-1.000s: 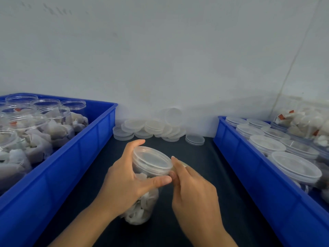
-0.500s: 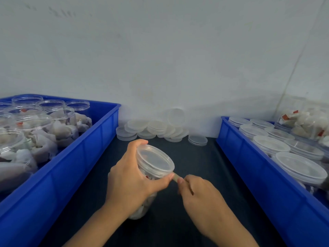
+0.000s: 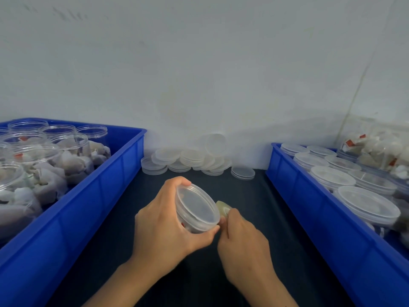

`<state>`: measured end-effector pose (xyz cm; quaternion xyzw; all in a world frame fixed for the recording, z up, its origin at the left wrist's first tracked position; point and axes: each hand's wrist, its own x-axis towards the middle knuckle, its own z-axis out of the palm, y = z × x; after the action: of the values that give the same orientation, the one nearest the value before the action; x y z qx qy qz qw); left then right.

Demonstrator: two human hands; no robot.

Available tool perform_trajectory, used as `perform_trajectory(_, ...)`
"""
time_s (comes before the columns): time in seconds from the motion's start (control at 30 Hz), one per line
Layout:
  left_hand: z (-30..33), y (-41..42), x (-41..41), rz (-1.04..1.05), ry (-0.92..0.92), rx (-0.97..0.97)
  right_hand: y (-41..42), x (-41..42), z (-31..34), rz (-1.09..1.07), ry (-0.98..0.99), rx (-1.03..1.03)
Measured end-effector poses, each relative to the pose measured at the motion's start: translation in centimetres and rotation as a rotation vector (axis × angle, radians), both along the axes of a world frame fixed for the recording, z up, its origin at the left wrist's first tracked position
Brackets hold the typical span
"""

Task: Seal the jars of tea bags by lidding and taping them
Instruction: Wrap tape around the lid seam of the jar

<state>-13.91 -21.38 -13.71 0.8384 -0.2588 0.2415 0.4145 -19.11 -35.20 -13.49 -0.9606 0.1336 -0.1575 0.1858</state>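
My left hand (image 3: 163,227) grips a clear jar of tea bags (image 3: 194,218) with a translucent lid (image 3: 195,203) on it, tilted so the lid faces up and to the right. Its thumb lies along the lid's rim. My right hand (image 3: 241,240) holds a small roll of clear tape (image 3: 223,208) right beside the jar's rim, fingers curled round it. Most of the jar's body is hidden behind my left hand.
A blue crate (image 3: 93,196) on the left holds several open jars of tea bags. A blue crate (image 3: 309,211) on the right holds several lidded jars. Loose lids (image 3: 190,159) are piled by the wall. A bag of tea bags (image 3: 380,149) sits at far right.
My left hand has tilted the jar further toward the right. My right hand has curled and dropped lower beside the rim, and the tape roll now shows above it.
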Motion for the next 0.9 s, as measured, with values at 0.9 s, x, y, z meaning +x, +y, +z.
perform_trajectory(0.9,1.0,-1.1,-1.0,0.023,-0.164,0.12,-1.1,2.0,-1.1,-0.056,0.024,0.049)
